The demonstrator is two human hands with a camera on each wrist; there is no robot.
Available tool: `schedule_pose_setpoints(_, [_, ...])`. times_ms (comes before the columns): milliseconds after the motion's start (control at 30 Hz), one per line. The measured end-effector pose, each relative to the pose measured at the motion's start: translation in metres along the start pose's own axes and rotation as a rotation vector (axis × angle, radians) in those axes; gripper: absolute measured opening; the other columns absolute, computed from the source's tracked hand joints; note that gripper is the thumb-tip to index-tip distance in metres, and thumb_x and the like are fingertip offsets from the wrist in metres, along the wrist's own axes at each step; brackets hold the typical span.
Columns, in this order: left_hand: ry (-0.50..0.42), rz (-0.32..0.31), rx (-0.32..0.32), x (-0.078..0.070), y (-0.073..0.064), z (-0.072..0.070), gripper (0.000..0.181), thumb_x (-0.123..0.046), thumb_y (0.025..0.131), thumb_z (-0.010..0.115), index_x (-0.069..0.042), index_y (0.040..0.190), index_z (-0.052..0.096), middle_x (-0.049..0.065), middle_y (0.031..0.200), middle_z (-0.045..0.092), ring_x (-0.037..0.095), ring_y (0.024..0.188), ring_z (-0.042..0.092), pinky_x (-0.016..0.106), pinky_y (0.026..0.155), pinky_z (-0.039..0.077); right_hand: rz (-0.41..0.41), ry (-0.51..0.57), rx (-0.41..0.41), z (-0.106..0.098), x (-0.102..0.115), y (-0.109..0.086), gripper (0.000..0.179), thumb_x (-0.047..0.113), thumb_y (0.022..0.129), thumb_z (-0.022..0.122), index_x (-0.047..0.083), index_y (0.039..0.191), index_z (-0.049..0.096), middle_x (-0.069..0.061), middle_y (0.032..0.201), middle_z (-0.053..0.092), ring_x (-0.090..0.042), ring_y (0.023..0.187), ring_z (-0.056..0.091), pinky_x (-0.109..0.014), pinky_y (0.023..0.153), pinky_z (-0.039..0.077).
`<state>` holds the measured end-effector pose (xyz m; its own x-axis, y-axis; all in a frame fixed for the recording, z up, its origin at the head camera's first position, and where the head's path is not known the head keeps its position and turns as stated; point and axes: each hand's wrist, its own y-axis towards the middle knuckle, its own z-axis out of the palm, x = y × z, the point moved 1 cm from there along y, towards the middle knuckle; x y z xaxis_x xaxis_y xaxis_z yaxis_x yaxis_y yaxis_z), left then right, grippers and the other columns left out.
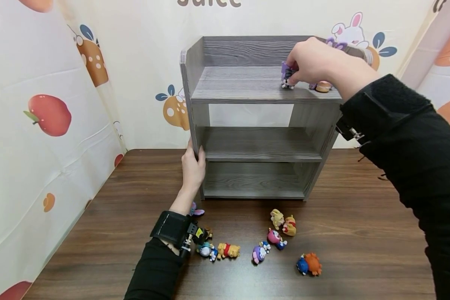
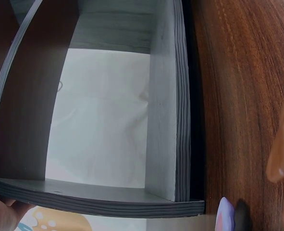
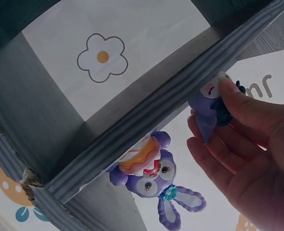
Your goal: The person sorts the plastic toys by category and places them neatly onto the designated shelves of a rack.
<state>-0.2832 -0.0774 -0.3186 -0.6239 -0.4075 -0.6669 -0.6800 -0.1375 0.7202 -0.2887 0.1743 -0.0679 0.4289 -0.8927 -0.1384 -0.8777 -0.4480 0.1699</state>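
Where right hand (image 1: 315, 61) pinches, a figurine (image 3: 205, 114) (purple) sits.

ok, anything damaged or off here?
Yes: the grey shelf has a chipped corner near the purple rabbit, seen in the right wrist view. Rough brownish material shows there, breaking the otherwise grey edge.

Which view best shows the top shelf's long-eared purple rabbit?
Right wrist: the rabbit shows its face and ears. In the head view, the right hand and wrist hide much of it; left wrist misses it.
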Motion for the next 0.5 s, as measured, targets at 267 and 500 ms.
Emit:
schedule_pose_setpoints(267, [0.006, 0.0, -0.004, 0.0007, -0.0008, 0.0007, 0.041, -0.001, 0.089, 0.042, 0.002, 0.13, 0.039, 0.022, 0.119, 0.052, 0.027, 0.107, 0.05, 0.041, 0.086, 0.041, -0.012, -0.029, 0.074, 0.0002, -0.0004, 0.0045, 0.031, 0.009, 0.084, 0.057, -0.013, 0.105, 0.054, -0.026, 0.093, 0.055, -0.035, 0.084, 0.05, -0.047, 0.077, 0.038])
schedule_pose_setpoints(500, [-0.005, 0.019, 0.0, 0.0, -0.0005, 0.0017, 0.042, -0.001, 0.089, 0.042, 0.001, 0.131, 0.037, 0.022, 0.121, 0.05, 0.027, 0.109, 0.049, 0.04, 0.087, 0.04, -0.006, -0.048, 0.096, -0.0005, -0.0032, 0.0018, 0.044, 0.013, 0.084, 0.058, -0.014, 0.116, 0.046, -0.032, 0.11, 0.049, -0.043, 0.103, 0.044, -0.05, 0.089, 0.032])
